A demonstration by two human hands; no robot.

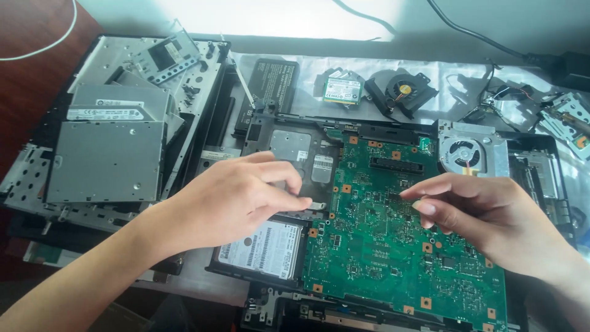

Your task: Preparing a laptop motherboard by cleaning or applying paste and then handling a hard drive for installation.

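Opened black laptop chassis [270, 123] lies on the bench, near its front edge, with the large green circuit board [393, 233] exposed and seated in it. Left hand [236, 200] reaches in from the front left corner; thumb and forefinger are pinched on a small silver metal tab [314, 203] at the left edge of the circuit board, just above the silver-labelled hard drive [263, 249], which sits in its bay at the chassis's front left. Right hand [485, 215] comes in from the right edge, fingers curled together and hovering over the middle of the circuit board; fingertips close to the board, contact cannot be told, nothing seen held. Silver-framed cooling fan [470, 154] sits at the board's rear right corner. Along the rear edge of the bench: a loose black round fan [402, 91], a small green card [342, 90], a black rectangular battery pack [270, 83]. At the left edge, a grey metal optical drive [107, 161] rests on stacked silver metal brackets and panels [184, 67].
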